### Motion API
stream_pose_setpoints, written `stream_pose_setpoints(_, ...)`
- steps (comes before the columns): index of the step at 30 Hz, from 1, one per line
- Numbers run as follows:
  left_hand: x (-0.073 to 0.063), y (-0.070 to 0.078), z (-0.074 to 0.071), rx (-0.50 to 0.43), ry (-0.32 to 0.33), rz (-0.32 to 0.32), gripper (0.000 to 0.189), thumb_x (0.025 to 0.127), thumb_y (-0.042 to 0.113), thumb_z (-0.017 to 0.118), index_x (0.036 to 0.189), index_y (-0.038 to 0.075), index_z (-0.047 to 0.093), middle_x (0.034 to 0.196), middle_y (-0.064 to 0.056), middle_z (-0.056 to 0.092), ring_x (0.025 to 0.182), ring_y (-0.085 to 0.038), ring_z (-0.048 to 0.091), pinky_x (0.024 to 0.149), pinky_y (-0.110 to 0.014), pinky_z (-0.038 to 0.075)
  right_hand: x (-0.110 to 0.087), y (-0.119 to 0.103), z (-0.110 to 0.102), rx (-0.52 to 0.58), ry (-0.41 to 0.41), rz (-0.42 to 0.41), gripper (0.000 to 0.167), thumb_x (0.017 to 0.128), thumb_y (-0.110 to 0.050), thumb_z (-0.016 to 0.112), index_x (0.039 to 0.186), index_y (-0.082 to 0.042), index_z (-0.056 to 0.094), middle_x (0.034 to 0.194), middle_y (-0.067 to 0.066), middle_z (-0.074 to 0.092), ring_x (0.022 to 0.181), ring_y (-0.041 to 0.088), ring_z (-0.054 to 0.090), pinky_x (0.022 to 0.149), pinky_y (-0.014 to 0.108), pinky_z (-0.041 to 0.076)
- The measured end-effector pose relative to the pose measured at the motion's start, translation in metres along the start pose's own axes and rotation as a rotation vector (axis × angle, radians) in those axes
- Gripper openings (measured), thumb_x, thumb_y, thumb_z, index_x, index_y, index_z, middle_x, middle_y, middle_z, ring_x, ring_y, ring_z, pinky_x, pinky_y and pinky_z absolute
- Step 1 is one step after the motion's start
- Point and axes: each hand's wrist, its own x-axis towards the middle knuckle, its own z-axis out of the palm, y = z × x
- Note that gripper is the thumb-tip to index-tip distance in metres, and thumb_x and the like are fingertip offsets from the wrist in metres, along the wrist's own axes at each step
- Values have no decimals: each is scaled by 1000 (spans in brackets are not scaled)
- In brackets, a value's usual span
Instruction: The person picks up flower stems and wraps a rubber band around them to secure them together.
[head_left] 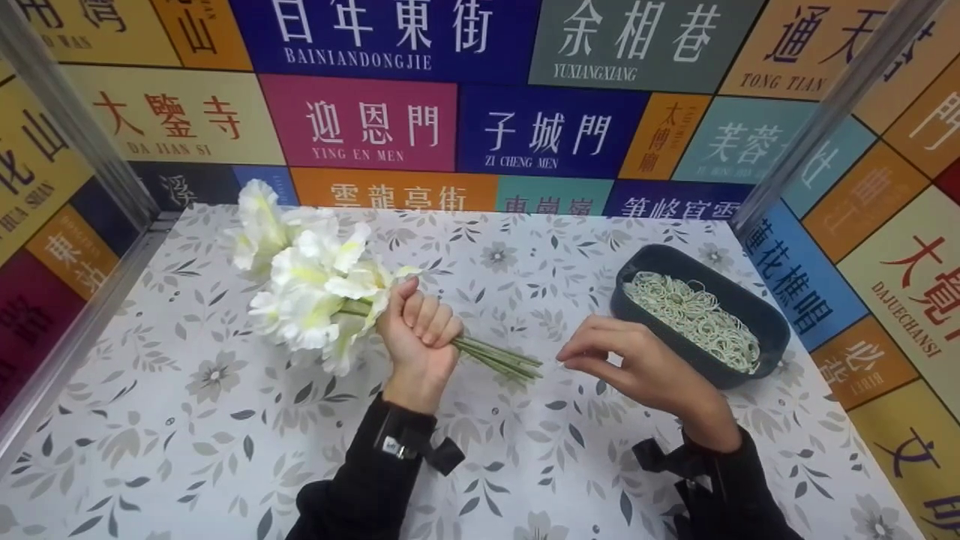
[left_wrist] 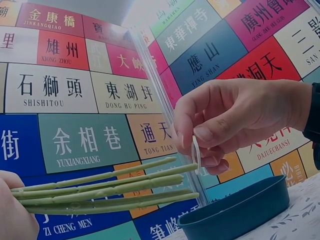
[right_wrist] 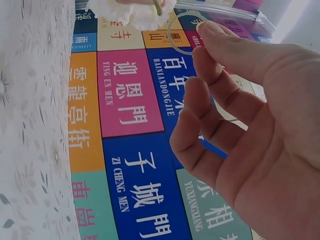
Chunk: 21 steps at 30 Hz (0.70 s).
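Note:
My left hand (head_left: 420, 330) grips a bunch of white flowers (head_left: 315, 285), its fingers curled round the green stems (head_left: 499, 360). The blooms spread to the left, with pale yellow in their petals; the bare stem ends point right. Between thumb and forefinger my right hand (head_left: 637, 364) pinches a thin, pale rubber band (right_wrist: 172, 40), its loop hanging open. In the left wrist view the rubber band (left_wrist: 195, 155) overlaps the tip of one of the stems (left_wrist: 125, 182). The other fingers of the right hand bend loosely.
A dark blue-grey oval container (head_left: 770, 326) holding many pale rubber bands (head_left: 686, 307) stands on the right, just behind the right hand. Leaf-patterned white cloth covers the table (head_left: 225, 450). Panels with coloured Chinese signs (head_left: 360, 124) enclose the back and sides.

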Motion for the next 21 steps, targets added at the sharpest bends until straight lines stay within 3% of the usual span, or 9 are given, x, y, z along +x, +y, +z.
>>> stream_pose_setpoints(8, 0, -1, -1, -1, 5, 3, 56, 105, 18, 32, 49, 17, 31, 38, 6, 31, 38, -6, 12, 36, -18, 12, 6, -3, 10, -6, -22, -22, 26, 91, 2, 72, 109, -16, 75, 96, 0, 70, 82, 12, 63, 73, 17, 49)
stream_pose_setpoints(15, 1, -3, -2, 11, 5, -6, 57, 105, 18, 31, 48, 17, 31, 38, 7, 31, 38, -5, 12, 36, -18, 11, 9, -3, 16, -37, 10, -47, 20, 90, 0, 73, 106, -12, 76, 94, 0, 70, 81, 12, 64, 73, 17, 50)
stream_pose_setpoints(21, 0, -7, -2, 49, 46, -3, 57, 104, 17, 33, 48, 17, 33, 38, 7, 31, 36, -5, 15, 34, -18, 14, 10, -1, 20, -11, 21, -70, 20, 89, 1, 73, 105, -10, 75, 94, 3, 70, 80, 13, 64, 73, 16, 50)
